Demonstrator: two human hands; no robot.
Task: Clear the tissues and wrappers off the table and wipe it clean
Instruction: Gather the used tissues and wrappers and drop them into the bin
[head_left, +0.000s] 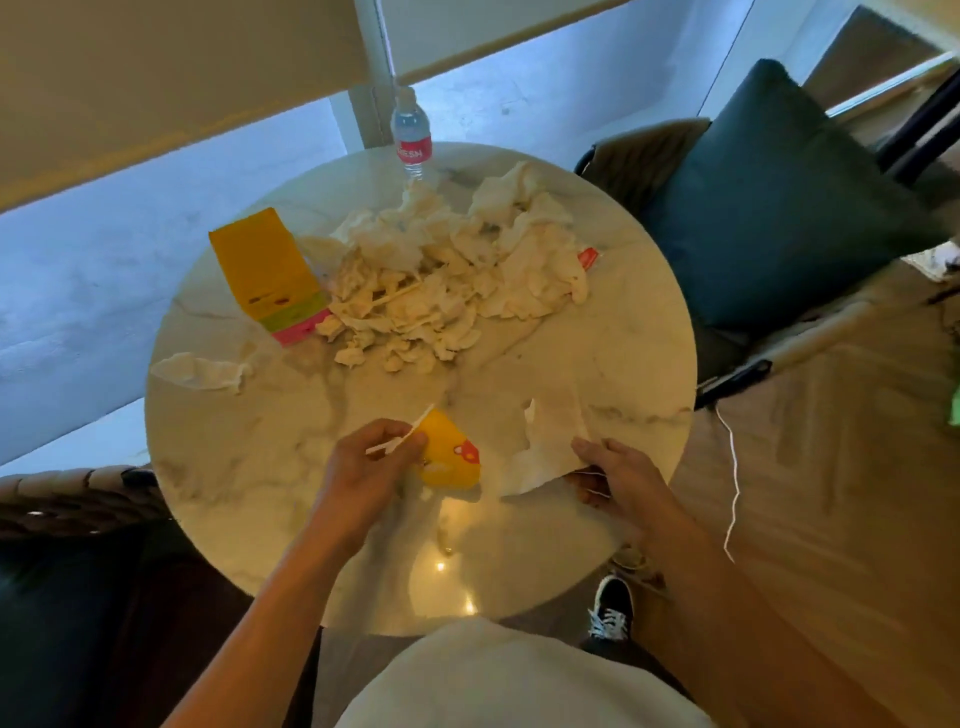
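A round marble table (234, 467) carries a big heap of crumpled white tissues (447, 280) at its middle and back. My left hand (369, 467) grips a small yellow wrapper (449, 460) together with a thin white strip (402, 436) near the front edge. My right hand (618, 475) pinches the near corner of a flat white tissue (550, 447) lying on the table. A single crumpled tissue (202, 371) lies at the left edge. A yellow carton (267, 273) with a pink end lies left of the heap. A red wrapper (588, 257) peeks out at the heap's right.
A water bottle (412, 135) stands at the table's far edge. A chair with a dark cushion (779, 208) is at the right, a woven chair (72, 499) at the left. A white cord (733, 483) hangs right of the table. My shoe (612, 608) is below the table's rim.
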